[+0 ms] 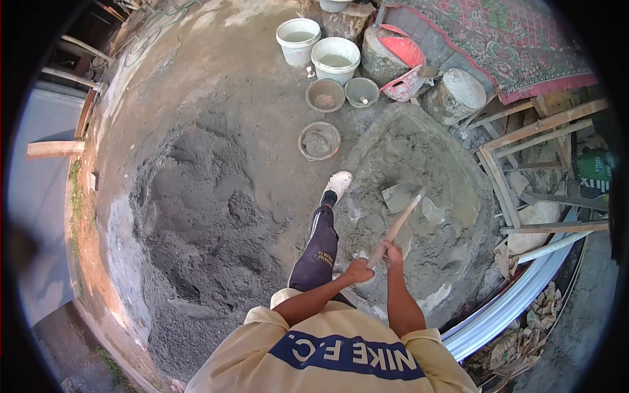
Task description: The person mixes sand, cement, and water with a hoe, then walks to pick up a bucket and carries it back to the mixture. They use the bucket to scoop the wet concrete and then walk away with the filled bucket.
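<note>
Both my hands are wrapped round the wooden handle of a hoe [398,227]. My left hand [358,270] grips near the handle's close end, and my right hand [392,254] holds it a little farther along. The hoe's grey blade [396,196] rests in wet grey mortar [426,154], partly coated with it. The mortar spreads in a wide, shallow bed ahead and to the right. My foot in a pale, dirty shoe [339,183] stands at the bed's left edge.
Left lies a large heap of dark grey sand mix [203,216]. Ahead stand a mortar-filled bowl [319,141], two more bowls and two white buckets of water [335,59]. A wooden frame with mesh [504,190] and metal sheets [517,301] border the right side.
</note>
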The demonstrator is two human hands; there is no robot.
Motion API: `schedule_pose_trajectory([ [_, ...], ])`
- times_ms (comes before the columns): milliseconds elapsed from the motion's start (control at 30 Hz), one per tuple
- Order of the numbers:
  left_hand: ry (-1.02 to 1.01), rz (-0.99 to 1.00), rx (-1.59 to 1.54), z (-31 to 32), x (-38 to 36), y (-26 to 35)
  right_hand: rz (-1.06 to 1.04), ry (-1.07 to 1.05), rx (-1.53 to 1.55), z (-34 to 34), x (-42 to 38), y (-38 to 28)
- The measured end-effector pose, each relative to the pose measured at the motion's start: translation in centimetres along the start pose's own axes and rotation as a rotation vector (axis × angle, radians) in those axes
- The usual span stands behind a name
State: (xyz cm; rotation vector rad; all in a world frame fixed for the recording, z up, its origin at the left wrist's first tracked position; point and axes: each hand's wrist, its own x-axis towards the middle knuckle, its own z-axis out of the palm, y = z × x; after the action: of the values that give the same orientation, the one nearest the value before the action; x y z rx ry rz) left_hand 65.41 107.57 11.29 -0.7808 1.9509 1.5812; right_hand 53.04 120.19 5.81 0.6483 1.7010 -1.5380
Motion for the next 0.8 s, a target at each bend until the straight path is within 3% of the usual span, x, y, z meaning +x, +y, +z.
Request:
schedule_pose_trajectory([
  [33, -0.057, -0.083, -0.055, 1.4, 1.0, -0.9, 0.103, 0.019, -0.012, -0.3, -2.3, 0.4],
  [67, -0.063, -0.072, -0.052, 2.0, 1.2, -0.7, 0.109, 0.041, -0.036, -0.6, -4.7, 0.6],
  [133, -0.206, -0.275, -0.215, 3.0, 1.4, -0.3, 0.108, 0.073, -0.049, -2.2, -8.4, 1.1],
  [200, -0.228, -0.296, -0.276, 4.6, 0.4, -0.8, -0.056, 0.202, 0.086, -4.3, -12.0, 3.1],
  [300, -0.242, -0.320, -0.420, 5.4, 0.8, -1.6, -0.091, 0.333, 0.050, -9.2, -15.9, 7.0],
  [400, -0.305, -0.258, -0.533, 3.5, 0.7, -1.7, -0.001, 0.434, 0.107, -14.4, -18.2, 12.3],
  [467, -0.351, -0.222, -0.368, 0.7, -0.4, -0.4, 0.067, 0.486, 0.053, -17.0, -20.0, 15.0],
  [600, -0.216, -0.096, -0.379, -7.8, -5.6, 1.5, 0.207, 0.670, 0.111, -20.3, -21.8, 19.8],
  [667, -0.080, 0.099, -0.451, -12.8, -7.1, 0.1, 0.142, 0.755, 0.101, -19.9, -21.8, 20.3],
  [733, 0.215, 0.141, -0.622, -17.2, -6.5, -3.2, -0.279, 0.834, -0.711, -23.1, -18.2, 24.4],
  [767, 0.348, 0.120, -0.650, -19.5, -5.9, -5.0, -0.304, 0.724, -0.507, -21.1, -19.7, 22.1],
  [800, 0.486, 0.100, -0.675, -22.1, -5.2, -6.7, -0.329, 0.614, -0.304, -17.0, -22.1, 15.3],
])
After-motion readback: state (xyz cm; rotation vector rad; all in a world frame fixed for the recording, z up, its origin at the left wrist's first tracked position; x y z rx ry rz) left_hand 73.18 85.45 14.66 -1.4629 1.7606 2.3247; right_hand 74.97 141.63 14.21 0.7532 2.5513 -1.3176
